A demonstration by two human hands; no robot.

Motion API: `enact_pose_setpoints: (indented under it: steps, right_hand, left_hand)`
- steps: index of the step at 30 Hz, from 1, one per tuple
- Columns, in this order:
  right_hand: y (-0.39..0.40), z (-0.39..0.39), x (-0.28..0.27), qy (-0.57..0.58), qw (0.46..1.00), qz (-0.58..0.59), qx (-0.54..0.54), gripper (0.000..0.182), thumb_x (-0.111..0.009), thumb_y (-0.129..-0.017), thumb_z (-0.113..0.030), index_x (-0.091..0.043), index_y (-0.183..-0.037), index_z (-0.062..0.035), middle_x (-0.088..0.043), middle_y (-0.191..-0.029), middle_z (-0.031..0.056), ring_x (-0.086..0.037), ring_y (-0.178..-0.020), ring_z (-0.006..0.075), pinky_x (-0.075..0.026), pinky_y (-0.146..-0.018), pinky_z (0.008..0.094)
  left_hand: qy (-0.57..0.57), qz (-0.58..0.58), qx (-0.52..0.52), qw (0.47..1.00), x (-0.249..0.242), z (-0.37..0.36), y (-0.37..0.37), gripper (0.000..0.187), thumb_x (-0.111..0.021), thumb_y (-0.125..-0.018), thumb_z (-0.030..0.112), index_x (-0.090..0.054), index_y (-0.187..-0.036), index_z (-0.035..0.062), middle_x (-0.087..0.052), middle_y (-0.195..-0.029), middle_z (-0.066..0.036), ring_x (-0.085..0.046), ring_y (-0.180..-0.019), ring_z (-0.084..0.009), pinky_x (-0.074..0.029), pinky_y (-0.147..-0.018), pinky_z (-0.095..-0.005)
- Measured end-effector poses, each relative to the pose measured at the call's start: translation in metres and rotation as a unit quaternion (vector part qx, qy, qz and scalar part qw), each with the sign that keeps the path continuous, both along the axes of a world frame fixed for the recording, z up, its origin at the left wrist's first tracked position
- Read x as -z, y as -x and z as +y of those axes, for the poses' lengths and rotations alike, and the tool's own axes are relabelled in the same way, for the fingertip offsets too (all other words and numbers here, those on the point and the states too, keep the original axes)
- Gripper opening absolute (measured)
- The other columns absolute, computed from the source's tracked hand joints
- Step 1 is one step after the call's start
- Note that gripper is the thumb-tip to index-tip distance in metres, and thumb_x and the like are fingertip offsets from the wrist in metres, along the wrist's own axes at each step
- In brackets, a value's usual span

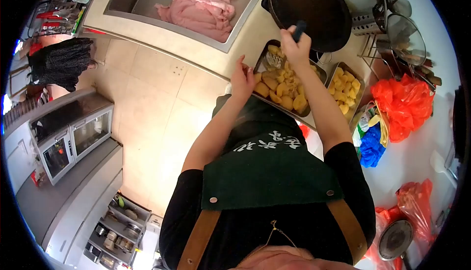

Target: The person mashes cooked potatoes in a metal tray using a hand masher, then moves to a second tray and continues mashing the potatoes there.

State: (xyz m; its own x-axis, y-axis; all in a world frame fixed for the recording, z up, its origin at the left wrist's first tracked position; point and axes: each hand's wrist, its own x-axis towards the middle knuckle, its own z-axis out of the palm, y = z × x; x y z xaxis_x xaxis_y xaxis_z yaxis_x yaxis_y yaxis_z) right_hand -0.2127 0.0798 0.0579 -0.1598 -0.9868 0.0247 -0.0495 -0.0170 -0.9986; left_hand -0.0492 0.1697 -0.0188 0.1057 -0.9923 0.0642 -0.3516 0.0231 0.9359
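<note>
- A dark green apron with brown straps [265, 186] covered the person's front, presumably to keep splashes off the black clothing.
- The left hand [241, 81] lay at the near tray's left edge, its fingers parted and clamped on nothing visible, perhaps to steady that tray; actual contact could not be told.
- The right hand [296, 49] had its fingers wrapped around the dark handle of a metal utensil with a slotted head [274, 60], a fist grip that seemed suited to pressing downward.
- Yellow, potato-like chunks [284, 89] lay in a rectangular metal tray [262, 65] under that head, its walls probably keeping them together.
- A narrower metal tray [362, 95] with more yellow chunks [343, 84] stood to the right, apparently within easy reach.
- Behind, a round black wok [314, 10] sat on the cream worktop [216, 63], beyond the hands' space.
- A pink, folded, raw-looking mass [203, 5] lay in a grey metal sink [142, 6], likely to contain drips.
- Counted: two hands, one slotted utensil, two trays, one wok, one sink, one pink mass; the chunks overlapped too much for an exact number.
</note>
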Motion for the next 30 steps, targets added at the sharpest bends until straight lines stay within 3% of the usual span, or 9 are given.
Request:
enact_pose_setpoints:
  steps: [7,12,15,18,21,25,26,30]
  right_hand:
    - [-0.034,0.056,-0.050,-0.078,0.987,-0.118,-0.071,0.023,-0.055,-0.086,-0.006,-0.048,-0.064,-0.0048,-0.046,-0.055,-0.0022,-0.041,-0.047,0.0062,-0.032,-0.044,0.0240]
    - [-0.054,0.072,-0.032,0.076,0.988,0.087,-0.105,0.020,-0.057,-0.084,-0.001,-0.049,-0.066,-0.0045,-0.046,-0.056,-0.0014,-0.041,-0.049,0.0063,-0.032,-0.045,0.0233]
    - [-0.054,0.067,-0.022,0.029,0.991,0.054,-0.116,0.015,-0.059,-0.082,-0.007,-0.053,-0.070,0.0000,-0.048,-0.057,0.0042,-0.045,-0.053,0.0112,-0.036,-0.049,0.0268]
    - [-0.055,0.062,-0.019,0.026,0.992,0.045,-0.117,0.017,-0.059,-0.081,-0.007,-0.051,-0.068,-0.0003,-0.047,-0.055,0.0051,-0.044,-0.050,0.0121,-0.036,-0.047,0.0283]
    - [-0.053,0.062,-0.012,0.065,0.990,0.083,-0.094,0.019,-0.060,-0.081,-0.007,-0.050,-0.067,-0.0011,-0.046,-0.054,0.0041,-0.044,-0.049,0.0115,-0.035,-0.046,0.0285]
    - [-0.043,0.055,-0.004,0.063,0.992,0.105,-0.025,0.020,-0.062,-0.080,-0.008,-0.048,-0.066,-0.0024,-0.046,-0.053,0.0027,-0.044,-0.048,0.0113,-0.035,-0.046,0.0285]
    - [-0.036,0.052,-0.001,0.001,0.999,0.044,-0.015,0.024,-0.059,-0.083,-0.007,-0.046,-0.063,-0.0040,-0.047,-0.052,0.0007,-0.042,-0.046,0.0105,-0.034,-0.044,0.0278]
    - [-0.014,0.054,-0.043,-0.011,0.995,-0.100,-0.002,0.027,-0.051,-0.089,-0.003,-0.044,-0.063,-0.0056,-0.045,-0.052,-0.0009,-0.042,-0.045,0.0072,-0.033,-0.043,0.0237]
  left_hand:
    - [-0.082,0.087,-0.016,0.993,0.014,0.015,-0.017,0.021,-0.048,-0.087,0.006,-0.057,-0.105,0.0002,-0.058,-0.075,-0.011,-0.056,-0.067,-0.0214,-0.044,-0.063,-0.0313]
    - [-0.110,0.137,-0.001,0.984,0.015,0.025,-0.017,0.019,-0.048,-0.090,0.012,-0.061,-0.096,-0.0006,-0.061,-0.078,-0.013,-0.057,-0.070,-0.0185,-0.045,-0.065,-0.0295]
    - [-0.057,0.106,-0.011,0.993,0.010,0.020,-0.014,0.017,-0.052,-0.089,0.011,-0.059,-0.099,-0.0004,-0.059,-0.075,-0.011,-0.055,-0.068,-0.0163,-0.044,-0.063,-0.0291]
    - [-0.108,0.160,-0.025,0.981,-0.003,0.016,-0.012,0.023,-0.063,-0.083,0.013,-0.058,-0.101,0.0005,-0.055,-0.070,-0.009,-0.052,-0.064,-0.0162,-0.043,-0.059,-0.0289]
    - [-0.050,0.078,-0.076,0.993,-0.005,0.014,-0.012,0.034,-0.075,-0.074,0.018,-0.057,-0.098,0.0020,-0.050,-0.066,-0.006,-0.050,-0.060,-0.0168,-0.043,-0.055,-0.0293]
    - [-0.063,-0.061,-0.053,0.995,-0.013,0.016,-0.018,0.033,-0.077,-0.072,0.014,-0.053,-0.088,-0.0002,-0.048,-0.066,-0.005,-0.046,-0.059,-0.0146,-0.041,-0.054,-0.0268]
    - [-0.057,-0.078,-0.041,0.994,-0.015,0.016,-0.019,0.033,-0.077,-0.072,0.015,-0.052,-0.087,0.0000,-0.048,-0.066,-0.006,-0.046,-0.058,-0.0156,-0.041,-0.054,-0.0276]
    - [-0.066,-0.061,-0.050,0.995,0.001,0.018,-0.016,0.038,-0.077,-0.071,0.028,-0.054,-0.089,0.0038,-0.051,-0.065,-0.007,-0.051,-0.057,-0.0209,-0.042,-0.052,-0.0322]
